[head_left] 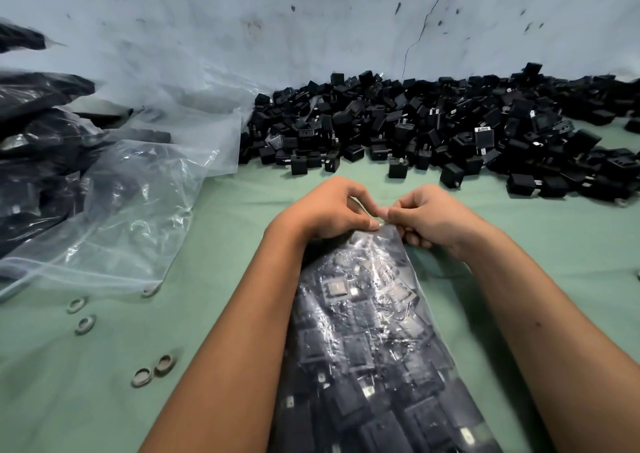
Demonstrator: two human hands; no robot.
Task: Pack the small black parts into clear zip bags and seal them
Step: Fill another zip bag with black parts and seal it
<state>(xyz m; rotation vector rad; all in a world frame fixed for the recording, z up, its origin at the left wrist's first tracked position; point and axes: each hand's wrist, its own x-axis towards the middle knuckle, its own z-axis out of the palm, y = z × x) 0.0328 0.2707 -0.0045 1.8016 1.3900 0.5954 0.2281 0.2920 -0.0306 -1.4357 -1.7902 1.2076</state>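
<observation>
Both hands, the left hand (pixel 329 210) and right hand (pixel 426 217), pinch the top strip of the full bag (pixel 374 341) at six o'clock, seemingly to press it closed, while loose parts (pixel 433 126) pile at one o'clock.

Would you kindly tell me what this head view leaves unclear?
- Zip strip of the filled bag: covered by the left hand and right hand, so sealed or not is unknown.
- Bag's bottom: cut off by the lower edge.
- Contents of the bags at left: blurred by plastic.
</observation>
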